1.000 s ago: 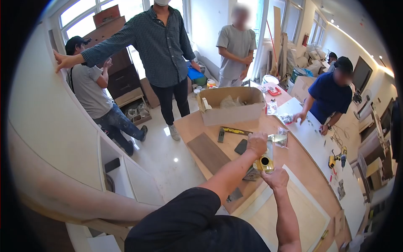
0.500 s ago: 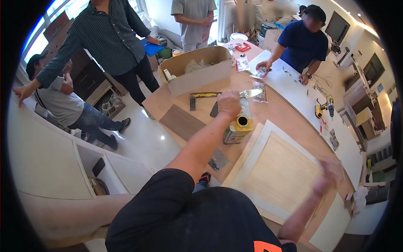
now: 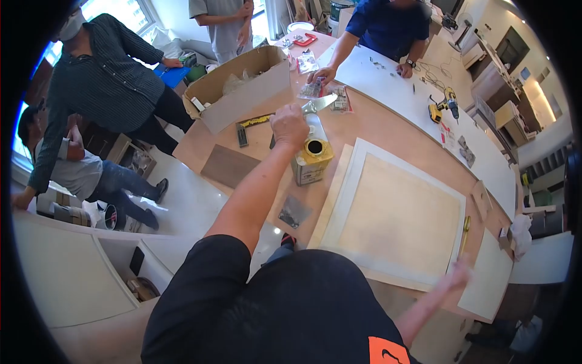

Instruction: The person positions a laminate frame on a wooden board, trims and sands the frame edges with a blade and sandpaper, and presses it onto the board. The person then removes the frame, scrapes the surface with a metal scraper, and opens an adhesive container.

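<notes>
My left hand [image 3: 290,127] is closed round the handle of a putty knife [image 3: 319,104], its broad metal blade pointing right above the table. Just below and right of that hand stands an upright metal can [image 3: 311,168] with a round dark opening and yellow stains on top. My right hand [image 3: 459,274], smeared by motion, is at the lower right, beside the near right corner of a pale framed panel [image 3: 403,212]; its fingers cannot be made out. A yellow tool [image 3: 465,233] lies just above it.
An open cardboard box [image 3: 242,91], a brown board [image 3: 227,165] and small plastic bags [image 3: 341,99] lie on the wooden table [image 3: 388,127]. A co-worker's hand [image 3: 322,75] touches one bag. A yellow drill [image 3: 444,105] lies on the white board. Other people stand at left and behind.
My right hand has left the can and moved down and right past the panel. The view has turned rightward. My left hand still holds the putty knife by the can.
</notes>
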Demonstrator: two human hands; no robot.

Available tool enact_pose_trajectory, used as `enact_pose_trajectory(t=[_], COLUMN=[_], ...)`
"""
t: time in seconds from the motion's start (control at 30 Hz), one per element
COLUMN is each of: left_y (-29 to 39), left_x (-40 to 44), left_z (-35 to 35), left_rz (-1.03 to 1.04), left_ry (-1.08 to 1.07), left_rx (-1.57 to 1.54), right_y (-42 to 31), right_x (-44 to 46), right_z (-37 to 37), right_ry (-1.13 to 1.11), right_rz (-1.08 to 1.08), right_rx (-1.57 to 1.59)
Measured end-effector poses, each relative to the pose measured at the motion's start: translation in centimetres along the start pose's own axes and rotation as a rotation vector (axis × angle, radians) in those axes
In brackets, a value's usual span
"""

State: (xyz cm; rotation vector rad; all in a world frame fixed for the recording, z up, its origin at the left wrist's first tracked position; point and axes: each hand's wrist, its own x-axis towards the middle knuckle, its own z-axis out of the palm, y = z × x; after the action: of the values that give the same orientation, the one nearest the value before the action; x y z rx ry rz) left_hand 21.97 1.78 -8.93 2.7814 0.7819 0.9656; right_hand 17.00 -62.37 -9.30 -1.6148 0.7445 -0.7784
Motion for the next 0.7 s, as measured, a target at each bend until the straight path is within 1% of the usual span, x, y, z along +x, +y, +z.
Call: enact_pose_trajectory(t=[0.03, 0.07, 0.1, 0.13, 0.17, 0.2, 0.23, 0.33, 0.4, 0.5, 0.57, 0.6, 0.7], left_y=[-0.1, -0.1, -0.1, -0.2, -0.2, -0.2, -0.2, -0.1, -0.2, -0.1, 0.0, -0.1, -0.4], left_x=[0.1, 0.0, -0.1, 0.0, 0.0, 0.1, 0.2, 0.1, 0.2, 0.3, 0.3, 0.5, 0.1], left_z=[0.1, 0.3, 0.3, 0.3, 0.4, 0.4, 0.3, 0.5, 0.5, 0.1, -0.1, 0.0, 0.4], left_rz=[0.006, 0.014, 0.006, 0.004, 0.004, 0.005, 0.005, 0.009, 0.006, -0.006, -0.005, 0.007, 0.024], left_ry=[0.009, 0.019, 0.016, 0.017, 0.017, 0.005, -0.006, -0.001, 0.002, -0.011, -0.013, 0.005, 0.019], left_rx=[0.008, 0.014, 0.013, 0.011, 0.008, 0.007, 0.007, 0.025, 0.027, 0.005, -0.005, -0.014, -0.042], right_y=[2.8, 3.9, 8.0, 8.3, 8.1, 8.3, 7.8, 6.1, 5.4, 3.3, 0.7, -0.3, -0.8], right_x=[-3.0, -7.0, -9.4, -12.2, -14.4, -16.0, -17.8, -22.3, -24.3, -27.0, -28.5, -29.0, -29.5], right_z=[3.9, 7.4, 11.2, 14.2, 16.9, 19.7, 22.3, 29.2, 33.8, 39.3, 41.7, 42.4, 42.8], right_ry=[-0.143, -0.278, -0.351, -0.490, -0.581, -0.761, -0.886, -0.980, -1.022, -1.016, -1.012, -1.013, -1.079], right_rz=[0.074, 0.133, -0.054, -0.211, -0.420, -0.321, -0.391, -0.619, -0.646, -0.661, -0.585, -0.543, -0.501], right_rx=[-0.011, 0.061, 0.132, -0.028, -0.263, -0.395, -0.459, -0.656, -0.746, -0.827, -0.718, -0.669, -0.760])
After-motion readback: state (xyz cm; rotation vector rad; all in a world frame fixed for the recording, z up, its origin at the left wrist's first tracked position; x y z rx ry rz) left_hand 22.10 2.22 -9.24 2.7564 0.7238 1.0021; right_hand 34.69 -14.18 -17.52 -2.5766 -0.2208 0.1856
